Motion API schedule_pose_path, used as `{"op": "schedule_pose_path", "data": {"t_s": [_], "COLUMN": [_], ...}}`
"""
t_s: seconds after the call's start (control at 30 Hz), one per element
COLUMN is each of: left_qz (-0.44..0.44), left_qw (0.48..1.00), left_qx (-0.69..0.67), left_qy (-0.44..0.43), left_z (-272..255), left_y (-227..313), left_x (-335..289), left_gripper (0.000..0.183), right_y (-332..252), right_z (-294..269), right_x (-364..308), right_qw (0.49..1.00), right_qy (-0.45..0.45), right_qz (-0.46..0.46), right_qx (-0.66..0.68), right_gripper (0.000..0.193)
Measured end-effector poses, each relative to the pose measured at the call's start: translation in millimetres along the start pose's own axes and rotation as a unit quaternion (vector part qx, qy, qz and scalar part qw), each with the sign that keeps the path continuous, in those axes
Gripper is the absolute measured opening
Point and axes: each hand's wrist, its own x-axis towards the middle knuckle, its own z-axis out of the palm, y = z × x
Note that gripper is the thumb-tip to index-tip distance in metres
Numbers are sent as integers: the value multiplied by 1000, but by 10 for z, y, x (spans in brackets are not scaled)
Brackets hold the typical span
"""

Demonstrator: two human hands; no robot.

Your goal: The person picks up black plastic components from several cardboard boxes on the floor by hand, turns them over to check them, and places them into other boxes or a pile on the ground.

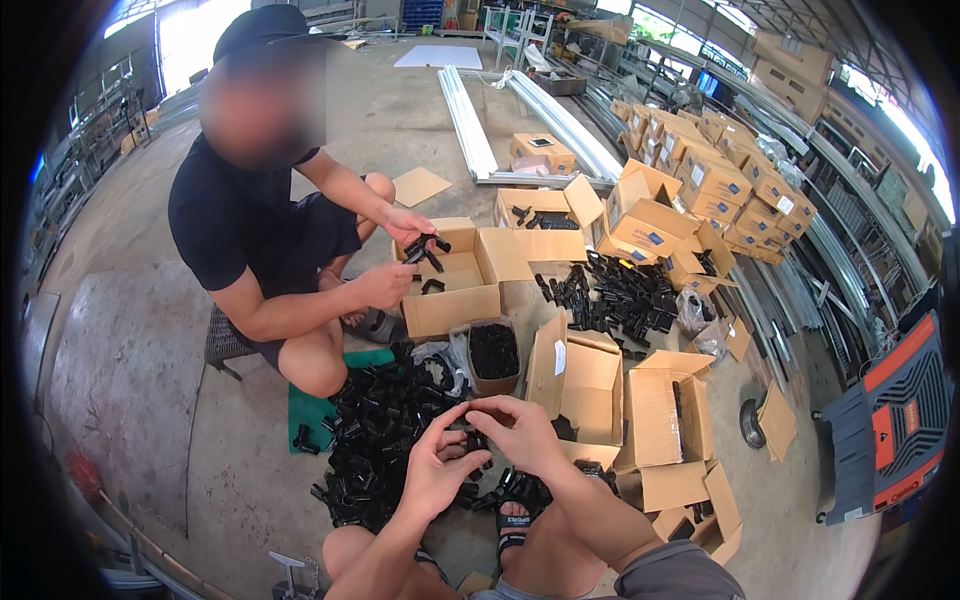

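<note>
Over the floor in front of my knees, my left hand [434, 468] and my right hand [522, 434] meet with fingertips pinched together. Between them is a small black fitting [477, 441], partly covered by my fingers; its exact shape is hard to make out. Just left of my hands spreads a large heap of black fittings [375, 430], partly on a green mat [304, 402]. Behind my hands stands a small box full of tiny black pieces [494, 352], with clear plastic around it.
A co-worker [240, 210] sits at the left, holding black fittings [428, 250] over an open carton [452, 313]. More open cartons [592, 385] stand to my right, beside another black heap [625, 300]. Farther off are stacked boxes [715, 185], metal profiles [467, 125] and an orange-grey machine [895, 425].
</note>
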Motion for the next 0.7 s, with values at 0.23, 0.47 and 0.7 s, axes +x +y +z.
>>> {"op": "schedule_pose_path", "data": {"t_s": [0.23, 0.47, 0.7], "left_qz": [-14, -14, -24], "left_qw": [1000, 999, 999], "left_qx": [11, 18, 43], "left_qy": [-18, -34, -8], "left_z": [-25, -4, -4], "left_y": [44, 124, 67], "left_x": [-21, -34, -15], "left_gripper": [68, 66, 68], "right_y": [-56, 81, 46], "right_z": [-119, -191, -148], "right_x": [51, 77, 61], "right_qw": [995, 992, 997], "right_qy": [-77, -98, -65], "right_qz": [44, 36, 24], "right_qx": [41, 76, 17], "right_gripper": [27, 31, 34]}}
